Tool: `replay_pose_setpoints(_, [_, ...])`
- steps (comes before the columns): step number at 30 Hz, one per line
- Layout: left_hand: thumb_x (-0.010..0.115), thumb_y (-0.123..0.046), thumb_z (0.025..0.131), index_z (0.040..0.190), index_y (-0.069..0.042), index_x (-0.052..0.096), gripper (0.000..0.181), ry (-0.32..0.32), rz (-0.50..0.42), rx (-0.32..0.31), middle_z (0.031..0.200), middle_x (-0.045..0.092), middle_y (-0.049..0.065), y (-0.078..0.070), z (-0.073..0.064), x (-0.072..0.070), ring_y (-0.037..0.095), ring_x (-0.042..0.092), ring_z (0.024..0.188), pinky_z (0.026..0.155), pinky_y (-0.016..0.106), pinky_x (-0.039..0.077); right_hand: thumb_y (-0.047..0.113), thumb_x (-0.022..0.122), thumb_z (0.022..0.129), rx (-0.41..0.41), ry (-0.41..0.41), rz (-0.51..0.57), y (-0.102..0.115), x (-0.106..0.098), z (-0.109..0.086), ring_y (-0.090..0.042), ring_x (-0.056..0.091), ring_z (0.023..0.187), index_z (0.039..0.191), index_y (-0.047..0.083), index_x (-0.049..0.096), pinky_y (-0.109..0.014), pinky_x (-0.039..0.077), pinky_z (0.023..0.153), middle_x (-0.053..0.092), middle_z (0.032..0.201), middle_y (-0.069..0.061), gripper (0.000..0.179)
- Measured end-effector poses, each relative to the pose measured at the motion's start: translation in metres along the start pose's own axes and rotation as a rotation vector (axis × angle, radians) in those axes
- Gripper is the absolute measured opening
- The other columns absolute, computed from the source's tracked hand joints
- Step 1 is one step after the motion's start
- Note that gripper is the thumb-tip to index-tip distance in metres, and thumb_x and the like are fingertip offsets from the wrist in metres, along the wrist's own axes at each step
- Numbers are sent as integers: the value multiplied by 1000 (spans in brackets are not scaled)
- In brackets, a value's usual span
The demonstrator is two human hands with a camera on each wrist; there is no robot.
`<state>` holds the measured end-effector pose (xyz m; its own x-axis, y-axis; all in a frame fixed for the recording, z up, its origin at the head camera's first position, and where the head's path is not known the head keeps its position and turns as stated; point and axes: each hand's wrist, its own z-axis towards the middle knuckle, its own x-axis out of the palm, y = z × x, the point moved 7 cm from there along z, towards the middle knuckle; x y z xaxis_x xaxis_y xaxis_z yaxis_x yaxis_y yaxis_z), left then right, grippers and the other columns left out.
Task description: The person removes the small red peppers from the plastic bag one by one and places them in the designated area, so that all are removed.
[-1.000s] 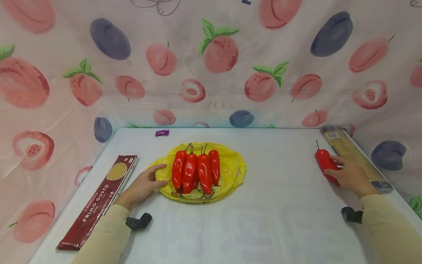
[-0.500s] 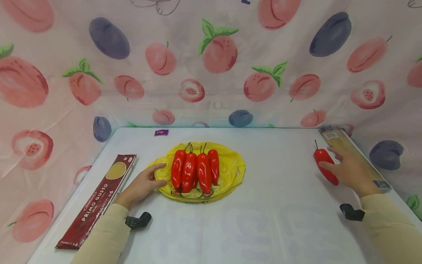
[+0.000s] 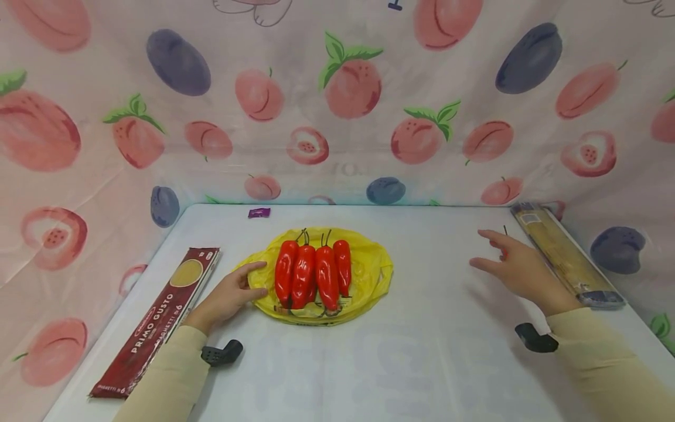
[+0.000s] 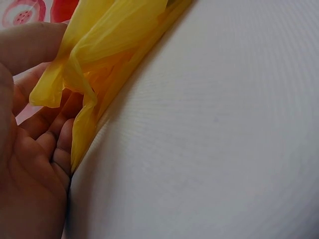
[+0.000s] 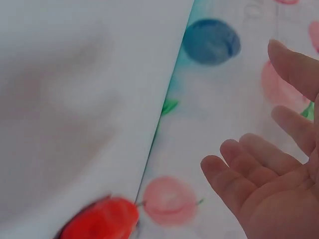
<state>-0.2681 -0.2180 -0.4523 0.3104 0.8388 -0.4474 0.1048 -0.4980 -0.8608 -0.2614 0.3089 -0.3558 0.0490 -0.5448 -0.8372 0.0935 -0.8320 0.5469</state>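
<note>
Several glossy red chili peppers (image 3: 327, 278) lie side by side on a crumpled yellow plastic bag (image 3: 371, 272) left of the table's middle. My left hand (image 3: 229, 299) rests at the bag's left edge, thumb and forefinger spread apart; the left wrist view shows the thin yellow plastic (image 4: 107, 35) against the fingers. Over on the right, my right hand (image 3: 522, 275) hovers above the table with its fingers extended and nothing in them. Behind it lies a single red chili pepper (image 5: 102, 221), mostly hidden in the head view, apart from the palm in the right wrist view.
A dark red spaghetti packet (image 3: 158, 322) lies along the left side, close to my left forearm. Another long pasta packet (image 3: 569, 258) lies at the right edge. A small purple wrapped packet (image 3: 259, 213) sits at the back. Fruit-printed cloth (image 3: 337, 158) walls the table.
My right hand has released the single chili pepper, lifted off it and moved left. That pepper stays on the table. The left hand has hardly moved.
</note>
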Motion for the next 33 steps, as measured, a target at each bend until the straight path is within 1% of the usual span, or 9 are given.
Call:
replay_pose_setpoints(3, [73,-31,92,154,-17,39,72,0,-7,-2,157,33,18,0,0,0,35,42,135,111,53,36,42,71,92,-38,8,33,16,9,0,-56,49,122,152,1,37,-64,48,92,43,144,-36,80])
replay_pose_setpoints(9, [73,-32,91,154,-18,39,73,-2,6,-3,158,32,18,0,0,-1,36,40,137,110,53,37,40,73,91,-51,74,111,42,33,-2,-52,50,125,155,8,35,-58,52,88,42,148,-29,81])
replay_pose_setpoints(12, [73,-31,91,154,-18,39,72,-1,6,-2,158,32,19,0,0,-1,36,41,136,110,53,37,37,74,91,-87,77,126,56,42,-1,-49,50,126,154,9,38,-57,52,90,45,148,-26,78])
replay_pose_setpoints(17, [73,-32,91,153,-18,40,72,-4,3,-3,157,32,18,0,0,-1,35,41,135,110,53,37,39,75,90,-138,77,144,80,58,2,-44,52,127,152,11,43,-54,51,94,49,147,-20,75])
replay_pose_setpoints(19, [74,-33,91,153,-18,40,73,-3,3,-5,157,33,18,1,0,0,35,41,135,110,54,37,38,76,89,-160,81,154,88,64,4,-41,50,130,151,11,44,-54,49,97,48,149,-18,75])
replay_pose_setpoints(22, [74,-34,90,153,-19,40,73,-5,9,-8,157,34,18,1,0,0,35,41,135,110,54,37,33,77,90,-209,87,175,101,73,6,-38,45,136,150,10,45,-54,44,102,45,152,-16,72])
replay_pose_setpoints(25, [74,-34,90,153,-20,40,73,-6,15,-10,157,33,18,1,0,0,36,40,136,110,55,36,26,77,90,-241,98,190,111,83,8,-37,43,138,150,9,46,-53,42,104,44,153,-14,69])
replay_pose_setpoints(28, [74,-34,90,153,-20,40,73,-5,11,-12,157,33,18,2,0,0,36,39,137,111,55,36,23,77,90,-263,110,210,121,92,10,-37,45,136,149,7,46,-52,42,105,45,152,-13,69])
replay_pose_setpoints(33, [74,-34,91,153,-20,40,73,-3,3,-15,158,32,17,2,0,0,36,37,138,112,57,33,22,77,89,-293,135,252,140,107,15,-36,46,135,149,7,46,-52,41,106,47,151,-14,69])
